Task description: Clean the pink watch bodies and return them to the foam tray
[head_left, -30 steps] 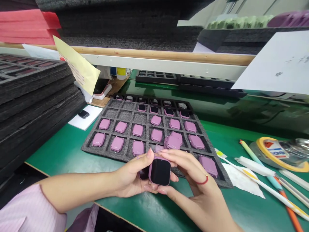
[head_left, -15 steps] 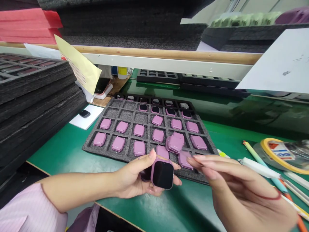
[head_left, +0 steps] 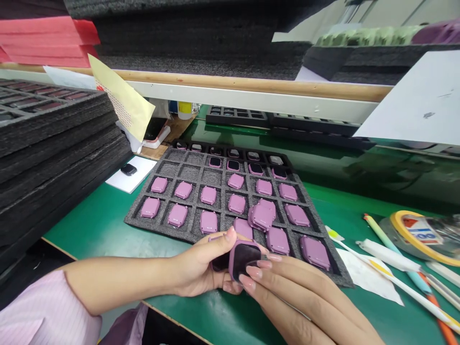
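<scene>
My left hand point(head_left: 201, 268) is closed around a purple smartwatch body point(head_left: 244, 256), its black screen facing up, with a second dark-screened watch body point(head_left: 220, 261) beside it in the palm. Fingertips of my right hand point(head_left: 287, 287) rest on the right edge and lower corner of the front watch's screen; the right thumb is not clearly visible. Just beyond both hands lies a black foam tray point(head_left: 161, 218) with purple watch bodies in its pockets. Most near ones lie back side up, and one purple watch body point(head_left: 261, 216) lies on top of another.
At left rises a stack of black foam trays point(head_left: 53, 148). A dark watch point(head_left: 128, 169) lies on a white pad point(head_left: 138, 179). On the right are pens point(head_left: 384, 235), a roll of yellow tape point(head_left: 397, 220) and white paper point(head_left: 366, 275). A shelf edge point(head_left: 251, 91) crosses above the green table.
My right hand has moved left and down from beside the tray onto the front watch's screen. That watch has tilted slightly in my left hand. The view has shifted a little.
</scene>
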Available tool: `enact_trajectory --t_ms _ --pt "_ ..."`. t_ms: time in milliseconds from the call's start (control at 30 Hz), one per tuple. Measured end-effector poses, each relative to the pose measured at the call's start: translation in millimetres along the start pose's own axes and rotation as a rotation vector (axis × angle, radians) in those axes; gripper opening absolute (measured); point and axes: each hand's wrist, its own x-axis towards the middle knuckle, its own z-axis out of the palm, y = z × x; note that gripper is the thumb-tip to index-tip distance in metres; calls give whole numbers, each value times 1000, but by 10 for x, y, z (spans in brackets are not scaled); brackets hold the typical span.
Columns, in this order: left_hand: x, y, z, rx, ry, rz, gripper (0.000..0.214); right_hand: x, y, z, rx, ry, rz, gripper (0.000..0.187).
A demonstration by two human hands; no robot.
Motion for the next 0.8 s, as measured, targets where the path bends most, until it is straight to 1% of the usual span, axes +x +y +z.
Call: enact_trajectory --t_ms 33,100,200,233,300,367,433,500,600,700,800 --pt "0 -9 -1 9 11 13 57 14 12 22 -17 8 10 41" --pt "-1 -28 -4 42 40 46 59 49 21 91 -65 64 16 52" --pt "-5 -56 -6 120 26 97 57 97 16 219 -51 138 77 63" --pt "-6 -63 -5 152 14 105 55 108 13 251 -14 134 119 62" --pt "-9 -69 2 192 -3 112 53 124 12 281 76 110 195 55" --pt "-13 -60 16 168 11 97 55 134 16 268 149 109 243 48" --pt "-17 -36 31 103 47 63 57 144 27 235 182 117 280 46" --pt "-23 -6 43 89 71 18 59 156 44 212 173 119 277 46" --pt "-29 27 48 147 62 -17 64 174 72 215 146 108 247 46" --pt "-21 37 47 139 78 -11 63 180 78 236 137 108 241 47" --pt "-11 36 54 126 52 1 63 176 60 240 127 99 216 48"
